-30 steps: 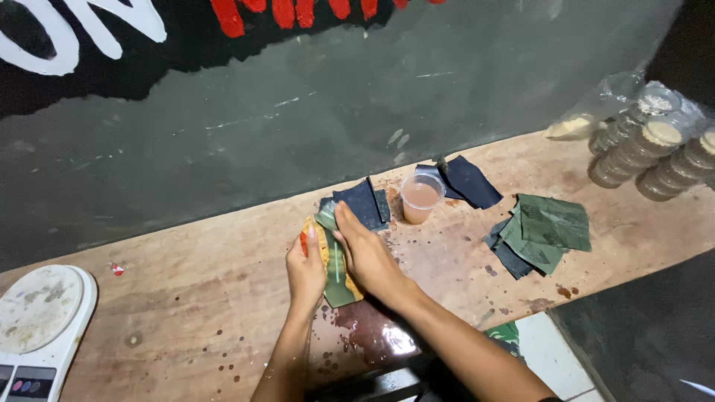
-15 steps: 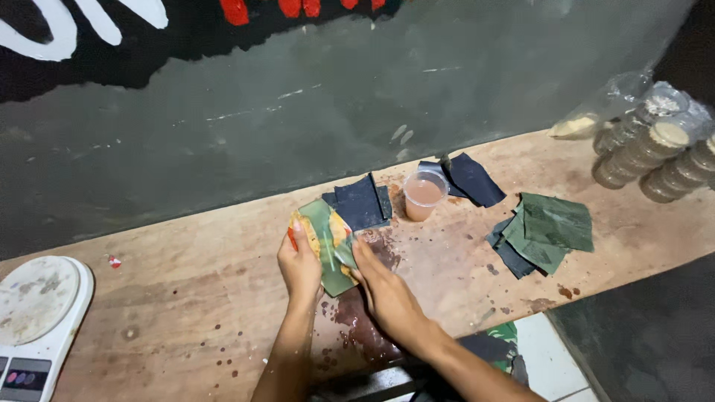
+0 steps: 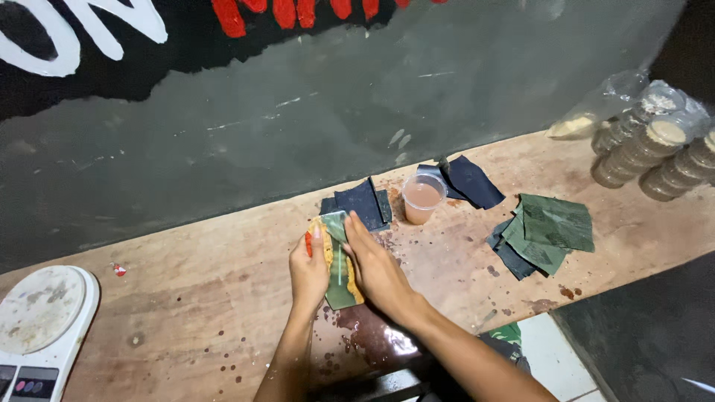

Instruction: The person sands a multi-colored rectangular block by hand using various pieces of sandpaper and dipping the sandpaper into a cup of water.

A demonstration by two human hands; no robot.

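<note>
Bare wooden tabletop point(image 3: 186, 313) is lying open leftward up to the kitchen scale point(image 3: 41, 327), while rightward a plastic cup point(image 3: 422, 198) and stacked green leaves point(image 3: 551, 227) (well apart) are crowding the way.

A long wooden bench top point(image 3: 223, 298) is seen running along a dark wall, its surface stained with reddish spots and a wet dark patch near the front edge. At the far left a white kitchen scale point(image 3: 41, 320) is set on it, with a small red scrap point(image 3: 118, 269) lying close by. Near the middle, dark leaf pieces point(image 3: 363, 202) are laid flat, and a small plastic cup point(image 3: 423, 198) of pinkish liquid is stood just beside them. Further dark pieces point(image 3: 469, 181) are placed behind the cup, and a pile of green leaf squares point(image 3: 551, 227) is stacked to its right. At the far right, rows of lidded round containers point(image 3: 655, 149) are laid in clear plastic (contents pale).
</note>
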